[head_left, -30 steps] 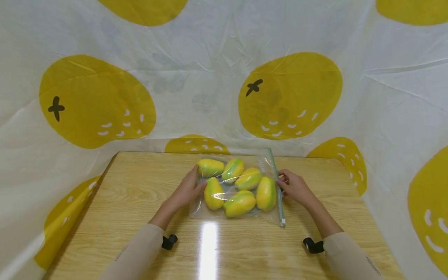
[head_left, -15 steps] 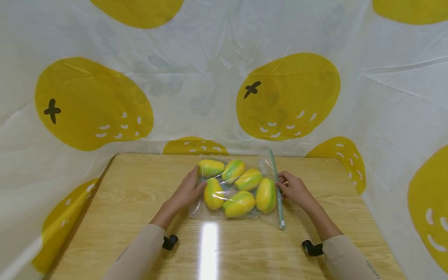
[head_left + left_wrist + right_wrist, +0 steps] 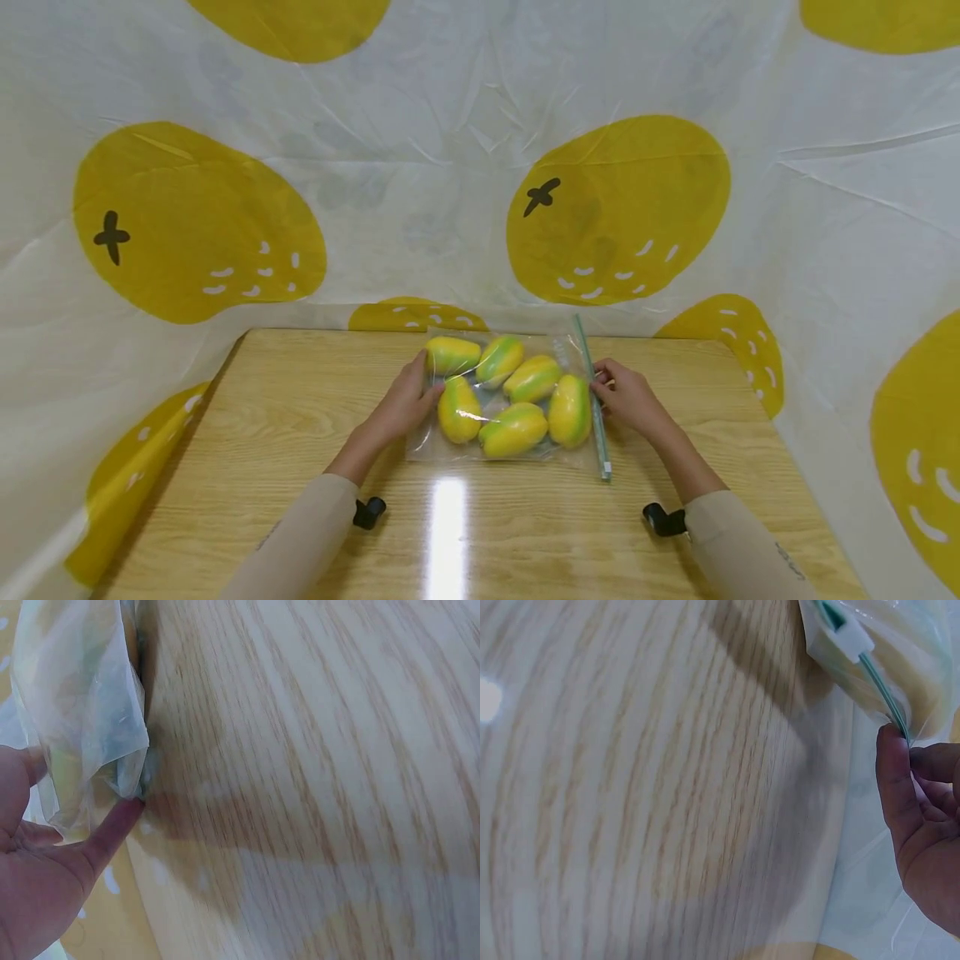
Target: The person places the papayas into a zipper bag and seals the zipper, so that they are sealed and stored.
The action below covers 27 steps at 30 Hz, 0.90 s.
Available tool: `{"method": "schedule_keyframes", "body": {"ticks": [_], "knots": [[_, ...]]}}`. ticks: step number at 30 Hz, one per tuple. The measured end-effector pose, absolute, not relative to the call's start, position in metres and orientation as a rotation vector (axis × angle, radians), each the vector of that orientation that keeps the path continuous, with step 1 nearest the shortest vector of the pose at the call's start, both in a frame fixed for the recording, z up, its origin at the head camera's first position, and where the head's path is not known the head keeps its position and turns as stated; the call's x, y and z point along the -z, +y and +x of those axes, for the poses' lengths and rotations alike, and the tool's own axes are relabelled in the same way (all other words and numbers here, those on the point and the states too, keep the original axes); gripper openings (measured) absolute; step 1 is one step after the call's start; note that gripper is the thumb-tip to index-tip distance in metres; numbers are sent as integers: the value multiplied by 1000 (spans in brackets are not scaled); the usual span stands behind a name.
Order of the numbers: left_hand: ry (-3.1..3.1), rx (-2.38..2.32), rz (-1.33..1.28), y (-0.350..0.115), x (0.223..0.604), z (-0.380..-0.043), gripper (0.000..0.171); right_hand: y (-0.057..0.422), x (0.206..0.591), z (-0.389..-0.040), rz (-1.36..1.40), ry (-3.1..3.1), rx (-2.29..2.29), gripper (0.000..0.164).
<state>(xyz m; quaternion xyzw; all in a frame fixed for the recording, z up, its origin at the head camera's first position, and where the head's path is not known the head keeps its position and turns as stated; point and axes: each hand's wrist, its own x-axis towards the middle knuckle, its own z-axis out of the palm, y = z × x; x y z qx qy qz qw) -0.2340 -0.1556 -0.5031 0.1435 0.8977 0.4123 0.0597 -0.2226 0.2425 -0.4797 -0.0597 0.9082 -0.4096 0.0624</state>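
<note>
A clear zip bag (image 3: 491, 402) spans the gap between my hands in the head view. Inside it lie several yellow fruits (image 3: 513, 430) with green streaks, shaped like papayas. My left hand (image 3: 401, 400) grips the bag's left end, thumb in front and fingers behind; in the left wrist view one fingertip reaches the bag's lower corner (image 3: 135, 776). On the other side, my right hand (image 3: 628, 396) pinches the green zip strip (image 3: 600, 433) between thumb and finger. A white slider (image 3: 851, 637) sits at the strip's near end.
Below the bag is a wooden table (image 3: 300, 375) with a bright light reflection near its front. A white cloth (image 3: 420, 225) printed with large yellow fruit surrounds its back and sides. Black wrist cameras (image 3: 367, 512) sit at both cuffs.
The bag, with both hands on it, has risen slightly in the head view over the last half second. Both grips look the same.
</note>
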Motion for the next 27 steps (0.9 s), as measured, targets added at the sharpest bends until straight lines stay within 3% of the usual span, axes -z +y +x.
{"method": "schedule_keyframes", "body": {"ticks": [18, 27], "knots": [[2741, -1241, 371, -154, 507, -232, 70, 243, 482, -219, -130, 2712, 1266, 36], [2821, -1120, 390, -161, 490, -225, 69, 260, 454, -212, -256, 2930, 1085, 45]]}}
